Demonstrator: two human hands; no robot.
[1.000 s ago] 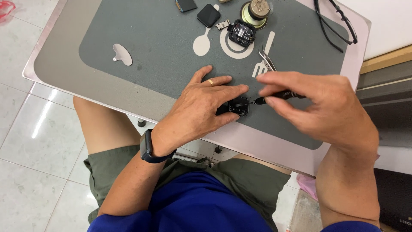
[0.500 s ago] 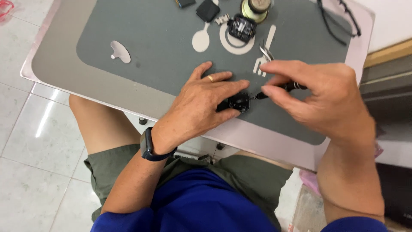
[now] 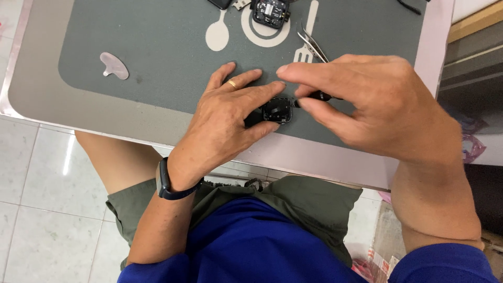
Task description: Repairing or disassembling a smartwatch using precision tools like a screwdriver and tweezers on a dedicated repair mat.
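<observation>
- our left hand [image 3: 230, 118] pins a small black watch body [image 3: 276, 110] to the grey mat [image 3: 157, 57], fingers closed around it.
- our right hand [image 3: 367, 105] pinches a thin dark tool [image 3: 317, 96], tip at the body's edge.
- we judge it the prying step; next calls for steady, light pressure.
- tweezers [image 3: 313, 46] lie just beyond the right grip.

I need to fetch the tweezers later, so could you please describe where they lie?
On the grey mat, find the white fork print near the top edge. The tweezers lie slantwise over its lower end, just above the right hand. They are the only slim, shiny metal thing there.
</observation>
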